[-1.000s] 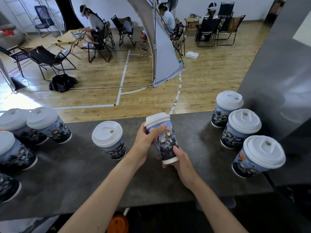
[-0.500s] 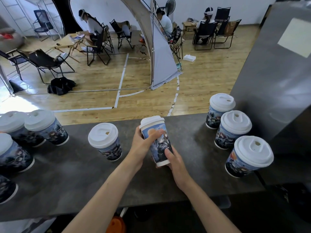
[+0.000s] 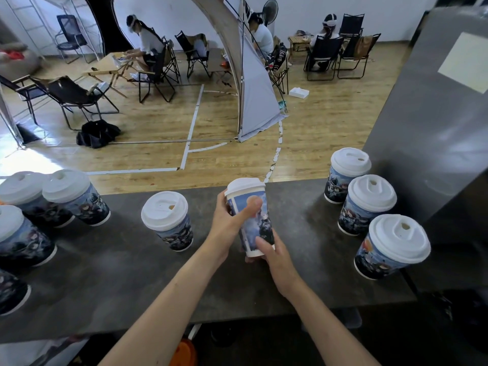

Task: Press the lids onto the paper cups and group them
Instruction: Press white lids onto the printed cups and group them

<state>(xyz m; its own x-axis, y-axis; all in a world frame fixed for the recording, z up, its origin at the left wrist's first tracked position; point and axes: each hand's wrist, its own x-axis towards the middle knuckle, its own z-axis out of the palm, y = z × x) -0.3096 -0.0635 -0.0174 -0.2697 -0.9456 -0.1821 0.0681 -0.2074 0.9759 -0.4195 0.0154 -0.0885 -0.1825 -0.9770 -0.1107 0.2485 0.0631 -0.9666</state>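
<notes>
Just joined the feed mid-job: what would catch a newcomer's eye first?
The tilted, lidded cup at centre, gripped by the left hand round its side and the right hand at its base. Then three lidded cups lined up at right, a lone cup left of the hands, a cluster far left.
</notes>
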